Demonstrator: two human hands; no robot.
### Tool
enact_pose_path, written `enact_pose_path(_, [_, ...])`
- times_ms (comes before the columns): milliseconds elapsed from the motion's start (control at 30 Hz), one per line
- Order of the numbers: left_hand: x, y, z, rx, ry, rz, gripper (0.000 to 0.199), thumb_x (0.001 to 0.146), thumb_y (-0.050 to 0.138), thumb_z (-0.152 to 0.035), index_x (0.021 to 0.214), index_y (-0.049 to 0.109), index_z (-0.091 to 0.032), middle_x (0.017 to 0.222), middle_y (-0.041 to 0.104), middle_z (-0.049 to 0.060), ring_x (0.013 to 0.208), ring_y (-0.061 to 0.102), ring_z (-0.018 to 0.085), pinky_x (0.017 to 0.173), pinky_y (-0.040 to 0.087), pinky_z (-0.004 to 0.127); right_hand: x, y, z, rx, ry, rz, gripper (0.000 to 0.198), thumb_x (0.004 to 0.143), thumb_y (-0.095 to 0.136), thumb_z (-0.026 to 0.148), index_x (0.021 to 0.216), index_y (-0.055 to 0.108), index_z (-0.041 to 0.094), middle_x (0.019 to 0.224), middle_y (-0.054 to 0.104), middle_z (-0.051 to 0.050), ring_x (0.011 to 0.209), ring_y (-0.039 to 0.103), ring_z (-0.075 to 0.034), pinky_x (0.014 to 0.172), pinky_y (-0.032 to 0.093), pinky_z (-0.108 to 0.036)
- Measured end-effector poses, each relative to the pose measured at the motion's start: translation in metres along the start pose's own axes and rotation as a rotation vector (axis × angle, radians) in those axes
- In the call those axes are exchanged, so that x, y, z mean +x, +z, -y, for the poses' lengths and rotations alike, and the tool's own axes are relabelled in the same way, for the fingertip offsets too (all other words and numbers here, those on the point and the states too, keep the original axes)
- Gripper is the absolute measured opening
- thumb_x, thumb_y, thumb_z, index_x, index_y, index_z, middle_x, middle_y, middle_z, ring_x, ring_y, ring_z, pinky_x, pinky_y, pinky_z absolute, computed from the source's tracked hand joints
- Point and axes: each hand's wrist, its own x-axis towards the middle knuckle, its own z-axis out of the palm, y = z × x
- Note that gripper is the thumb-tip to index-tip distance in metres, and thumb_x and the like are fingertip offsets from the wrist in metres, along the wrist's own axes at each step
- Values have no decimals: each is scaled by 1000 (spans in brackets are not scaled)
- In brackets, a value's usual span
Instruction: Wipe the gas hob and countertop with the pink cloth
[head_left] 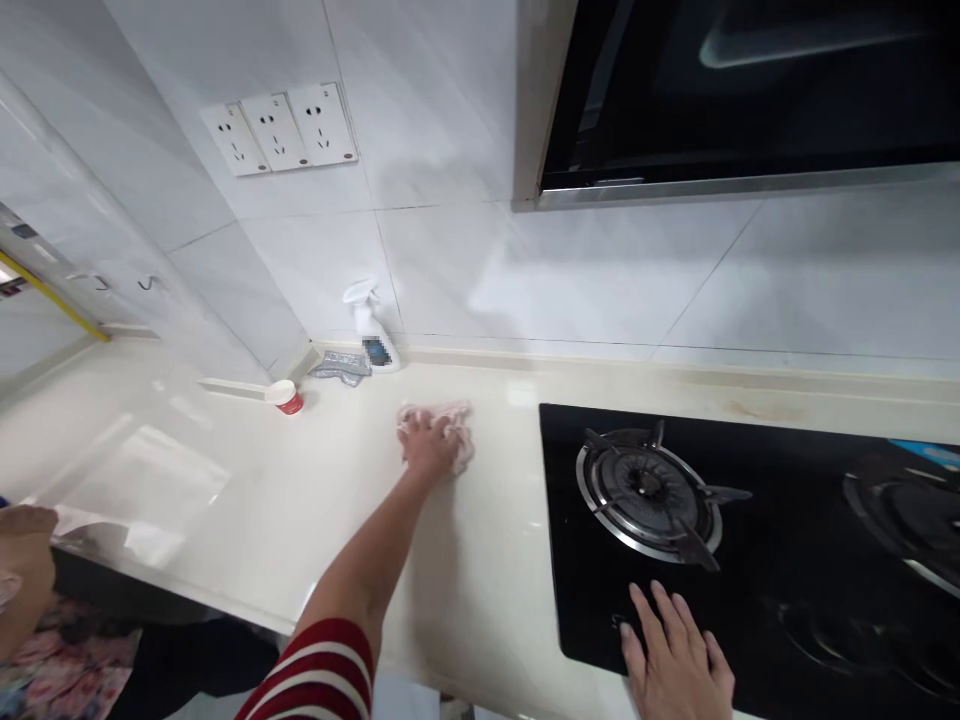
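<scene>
On the pale countertop (337, 530), my left hand (431, 445) presses down on a crumpled light pink cloth (461, 425), its fingers bent into the fabric. A striped red and white sleeve covers the upper part of that arm. My right hand (679, 655) lies palm down at the front edge of the black glass gas hob (750, 590), fingers stretched out and holding nothing. The near burner (646, 485) with its metal pan supports is just beyond my right fingertips.
Against the wall stand a white spray bottle (375, 335), a grey crumpled packet (341, 367) and a red and white cup (285, 397). A black range hood (735, 100) overhangs the hob. Another person's hand (26, 560) is at the left counter edge. Sockets (281, 132) line the wall.
</scene>
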Motion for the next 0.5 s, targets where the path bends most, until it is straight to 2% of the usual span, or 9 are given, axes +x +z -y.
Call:
enact_pose_path(133, [-16, -50, 90, 90, -232, -42, 55, 94, 41, -55, 137, 60, -26, 149, 50, 17, 142, 33, 46, 113, 21, 70, 1, -1, 5, -3, 19, 14, 59, 100, 27, 44, 152, 44, 20, 158, 44, -14, 149, 33, -33, 117, 27, -61])
enact_pose_path(233, [-31, -69, 121, 122, -331, -75, 56, 94, 41, -52, 133, 62, -18, 145, 53, 21, 140, 34, 46, 115, 16, 70, 1, -2, 8, -28, 40, 32, 60, 101, 24, 43, 147, 49, 16, 157, 45, -15, 150, 31, -32, 118, 25, -60])
enact_pose_path(300, [-35, -69, 118, 117, -368, -82, 54, 96, 38, -50, 132, 62, -18, 144, 54, 20, 138, 35, 46, 113, 17, 71, 1, -3, 10, -46, 47, 49, 60, 101, 22, 43, 144, 53, 15, 155, 46, -16, 151, 30, -31, 119, 24, -59])
enact_pose_path(367, [-33, -61, 98, 92, -362, -71, 51, 97, 36, -49, 132, 62, -23, 145, 54, 17, 136, 37, 46, 110, 22, 74, 2, -3, 11, -62, 52, 68, 60, 101, 21, 43, 142, 55, 15, 154, 48, -15, 150, 31, -30, 119, 23, -58])
enact_pose_path(433, [-27, -46, 63, 52, -278, -41, 47, 97, 38, -49, 131, 63, -29, 144, 56, 12, 136, 37, 43, 109, 26, 72, 3, -4, 11, -73, 58, 78, 60, 101, 20, 42, 142, 56, 15, 154, 48, -15, 150, 31, -30, 119, 23, -58])
enact_pose_path(500, [-23, -27, 16, 2, -134, -3, 41, 96, 42, -47, 126, 67, -33, 142, 59, 8, 136, 39, 39, 111, 29, 67, 4, -3, 10, -80, 57, 73, 59, 102, 21, 42, 142, 56, 15, 154, 48, -15, 150, 31, -30, 119, 23, -58])
